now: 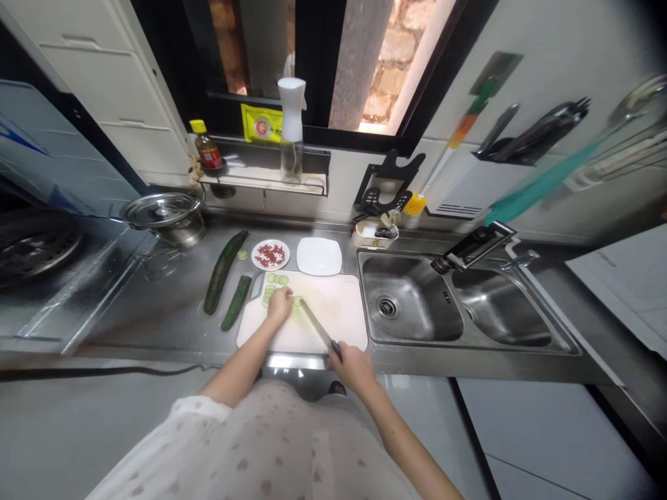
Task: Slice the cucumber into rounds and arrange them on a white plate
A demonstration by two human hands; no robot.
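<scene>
My right hand [352, 364] grips the black handle of a kitchen knife [319, 325]. Its blade points up and left across the white cutting board [338, 305], with the tip beside a pale green cucumber slice [297, 301]. Over the board's left part, my left hand [280, 307] is closed with bent fingers, close to several cucumber slices [276, 278]; what it pinches is hidden. Left of the board lie a long whole cucumber [225, 272] and a shorter cucumber piece [236, 303]. A small cucumber end [242, 255] rests near them.
Behind the board stand a plate with chopped red pieces [271, 255] and a white square plate [319, 257]. A double sink [411, 298] adjoins on the right, its black faucet [474, 246] behind. A lidded steel pot [177, 219] stands back left. Above, a shelf [260, 179] carries bottles.
</scene>
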